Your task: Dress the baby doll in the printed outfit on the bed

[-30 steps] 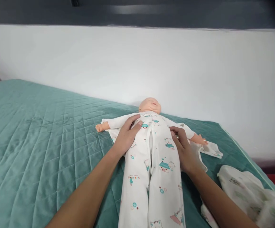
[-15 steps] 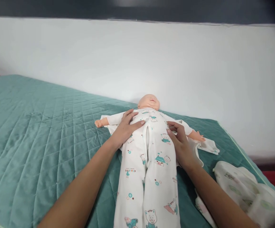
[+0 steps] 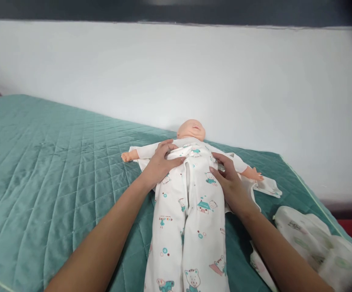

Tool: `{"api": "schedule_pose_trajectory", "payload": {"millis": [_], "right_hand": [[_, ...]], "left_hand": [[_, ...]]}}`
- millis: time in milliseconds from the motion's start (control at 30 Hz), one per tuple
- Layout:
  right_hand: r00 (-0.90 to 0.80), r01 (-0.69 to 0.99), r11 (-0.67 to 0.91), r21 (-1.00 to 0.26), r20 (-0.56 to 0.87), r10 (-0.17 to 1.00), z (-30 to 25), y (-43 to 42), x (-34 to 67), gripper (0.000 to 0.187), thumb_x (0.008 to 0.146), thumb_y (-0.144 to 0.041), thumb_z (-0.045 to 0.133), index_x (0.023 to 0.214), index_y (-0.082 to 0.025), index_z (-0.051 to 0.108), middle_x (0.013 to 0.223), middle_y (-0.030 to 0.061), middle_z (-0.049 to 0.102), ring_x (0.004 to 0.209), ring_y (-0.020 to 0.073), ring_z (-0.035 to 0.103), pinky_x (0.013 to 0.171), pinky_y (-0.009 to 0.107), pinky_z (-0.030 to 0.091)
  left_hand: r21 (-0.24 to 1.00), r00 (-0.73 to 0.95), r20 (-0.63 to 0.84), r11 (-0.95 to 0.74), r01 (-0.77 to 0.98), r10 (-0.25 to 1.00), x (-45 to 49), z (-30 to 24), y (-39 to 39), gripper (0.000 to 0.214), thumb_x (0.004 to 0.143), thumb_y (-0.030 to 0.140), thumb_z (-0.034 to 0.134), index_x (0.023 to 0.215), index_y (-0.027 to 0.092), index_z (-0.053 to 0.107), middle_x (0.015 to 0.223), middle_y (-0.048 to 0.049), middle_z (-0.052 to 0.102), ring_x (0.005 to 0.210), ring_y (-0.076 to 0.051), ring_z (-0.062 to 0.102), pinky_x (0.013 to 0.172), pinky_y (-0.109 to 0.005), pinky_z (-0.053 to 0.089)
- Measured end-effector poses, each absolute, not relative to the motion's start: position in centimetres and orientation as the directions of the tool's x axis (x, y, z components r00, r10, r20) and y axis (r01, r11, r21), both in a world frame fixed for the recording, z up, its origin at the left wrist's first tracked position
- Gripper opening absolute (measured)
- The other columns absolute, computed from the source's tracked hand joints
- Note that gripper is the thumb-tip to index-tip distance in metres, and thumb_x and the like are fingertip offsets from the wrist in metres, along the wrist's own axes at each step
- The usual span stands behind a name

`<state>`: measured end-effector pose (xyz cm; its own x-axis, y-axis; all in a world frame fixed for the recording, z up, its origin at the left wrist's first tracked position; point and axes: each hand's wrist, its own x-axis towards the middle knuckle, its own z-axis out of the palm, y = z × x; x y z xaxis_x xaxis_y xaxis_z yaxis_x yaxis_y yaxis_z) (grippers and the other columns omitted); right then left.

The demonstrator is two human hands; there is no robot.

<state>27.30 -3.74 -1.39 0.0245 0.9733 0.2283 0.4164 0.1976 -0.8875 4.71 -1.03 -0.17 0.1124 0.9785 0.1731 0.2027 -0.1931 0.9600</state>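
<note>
Lying on its back on the green quilted bed (image 3: 57, 162), close to the white wall (image 3: 194, 73), the doll (image 3: 191, 129) wears a printed white romper (image 3: 190, 211). Both doll arms are through the sleeves and the legs are covered, so the dressing looks mostly done. The front slit from chest to crotch gapes open, and closing it appears to be what is left. The left hand (image 3: 159, 164) pinches a bunched fold of romper on the chest, thumb against fingers. The right hand (image 3: 230, 182) grips the opposite front edge, seemingly between thumb and fingers. The slit lies between the hands. A white cloth (image 3: 267, 187) lies under the doll, and more clothes (image 3: 312, 239) are heaped near the right forearm.
</note>
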Motion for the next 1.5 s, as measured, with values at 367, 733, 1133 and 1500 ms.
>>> {"api": "schedule_pose_trajectory", "payload": {"millis": [367, 733, 1133, 1500], "right_hand": [[-0.008, 0.402, 0.22, -0.889, 0.237, 0.971, -1.4, -3.7, 27.5, 0.044, 0.086, -0.045, 0.064, 0.128, -0.037, 0.053, 0.14, 0.0004, 0.047, 0.127, 0.0237, 0.047, 0.106, 0.045, 0.045], [-0.094, 0.455, 0.442, -0.773, 0.452, 0.887, -0.6, -4.3, 26.9, 0.04, 0.089, -0.044, 0.06, 0.128, -0.038, 0.054, 0.142, 0.0008, 0.047, 0.136, 0.0264, 0.04, 0.114, 0.051, 0.034], [-0.214, 0.535, 0.447, -0.717, 0.397, 0.893, 0.5, -5.5, 26.0, 0.049, 0.077, -0.039, 0.075, 0.12, -0.035, 0.05, 0.155, 0.0011, 0.03, 0.139, 0.0301, 0.034, 0.107, 0.051, 0.039], [-0.214, 0.603, 0.527, -0.599, 0.514, 0.83, 0.6, -6.0, 25.3, 0.026, 0.079, -0.028, 0.073, 0.092, -0.026, 0.051, 0.14, 0.0069, 0.042, 0.126, 0.0301, 0.042, 0.094, 0.047, 0.043]], "left_hand": [[0.651, 0.103, 0.598, -0.557, 0.516, 0.795, 5.3, -0.6, -2.2, 0.007, 0.091, 0.025, 0.056, 0.086, 0.023, 0.051, 0.123, -0.0053, 0.057, 0.12, -0.022, 0.047, 0.105, -0.039, 0.036], [0.298, 0.217, 0.839, -0.755, 0.585, 0.5, 5.3, -1.5, -2.0, 0.006, 0.096, 0.021, 0.048, 0.095, 0.02, 0.054, 0.091, -0.0055, 0.061, 0.087, -0.02, 0.05, 0.079, -0.036, 0.045], [0.075, 0.29, 0.892, -0.747, 0.66, 0.346, 5.3, -1.5, -2.3, 0.011, 0.091, 0.01, 0.048, 0.091, 0.02, 0.052, 0.084, -0.0047, 0.061, 0.079, -0.018, 0.047, 0.071, -0.033, 0.041], [0.012, 0.295, 0.913, -0.739, 0.673, 0.283, 5.3, -1.5, -2.5, 0.012, 0.089, 0.01, 0.05, 0.088, 0.021, 0.05, 0.081, -0.004, 0.061, 0.077, -0.018, 0.049, 0.07, -0.033, 0.04]]}}
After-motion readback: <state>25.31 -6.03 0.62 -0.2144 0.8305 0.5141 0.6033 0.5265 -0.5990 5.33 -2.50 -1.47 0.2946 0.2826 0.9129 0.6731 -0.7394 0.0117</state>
